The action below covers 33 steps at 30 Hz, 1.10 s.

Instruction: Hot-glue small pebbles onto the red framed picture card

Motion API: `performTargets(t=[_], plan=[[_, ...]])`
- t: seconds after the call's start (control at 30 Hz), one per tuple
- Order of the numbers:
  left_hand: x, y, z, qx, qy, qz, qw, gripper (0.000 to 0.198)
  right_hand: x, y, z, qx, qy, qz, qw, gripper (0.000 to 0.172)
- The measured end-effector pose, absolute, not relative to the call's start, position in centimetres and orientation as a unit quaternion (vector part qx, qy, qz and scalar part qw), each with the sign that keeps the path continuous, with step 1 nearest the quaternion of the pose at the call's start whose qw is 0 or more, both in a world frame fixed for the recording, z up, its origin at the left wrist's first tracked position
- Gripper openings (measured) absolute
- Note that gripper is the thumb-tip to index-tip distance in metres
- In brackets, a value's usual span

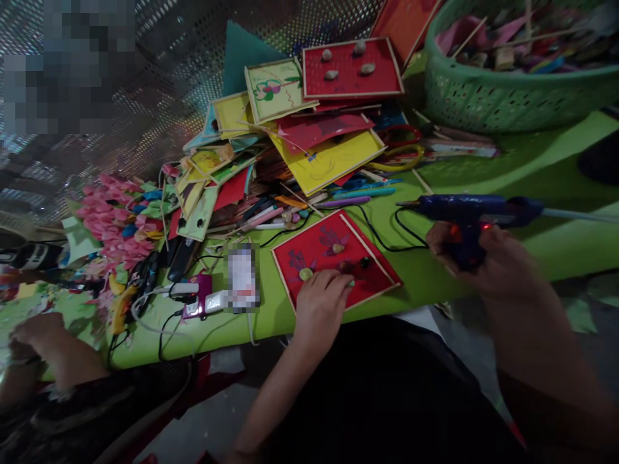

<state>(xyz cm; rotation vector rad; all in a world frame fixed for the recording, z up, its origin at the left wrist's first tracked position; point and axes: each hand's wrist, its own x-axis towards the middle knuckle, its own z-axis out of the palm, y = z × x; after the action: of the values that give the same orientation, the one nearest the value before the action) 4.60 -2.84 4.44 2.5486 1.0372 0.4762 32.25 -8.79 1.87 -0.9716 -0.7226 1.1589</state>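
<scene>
A red framed card (325, 248) with small stones stuck on it lies at the near edge of the green table (483, 174). My left hand (320, 307) rests on the card's near edge, fingers curled down onto its surface beside a small stone. My right hand (483, 258) is closed round the handle of a blue glue gun (471, 216), held just right of the card with its nozzle pointing left. Its black cable (382, 238) loops across the table.
A pile of coloured cards (309, 142) and pens lies behind the red card. A green basket (507, 84) of scraps stands at the back right. Pink paper flowers (113, 222) lie left. Another person's hand (33, 335) rests at the far left.
</scene>
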Motion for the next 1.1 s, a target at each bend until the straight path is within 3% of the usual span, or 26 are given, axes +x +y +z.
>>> performTargets(t=[0.67,1.1], plan=[[3.1,-3.7,5.5,0.907,0.339,0.202,0.144,0.027,32.3,-8.8,1.4,-0.447,-0.333,0.502,0.661,0.051],[2.4,-4.1,3.5,0.947,0.273,0.146,0.088,0.039,32.5,-8.9,1.4,-0.446,-0.314,0.511,0.665,0.052]])
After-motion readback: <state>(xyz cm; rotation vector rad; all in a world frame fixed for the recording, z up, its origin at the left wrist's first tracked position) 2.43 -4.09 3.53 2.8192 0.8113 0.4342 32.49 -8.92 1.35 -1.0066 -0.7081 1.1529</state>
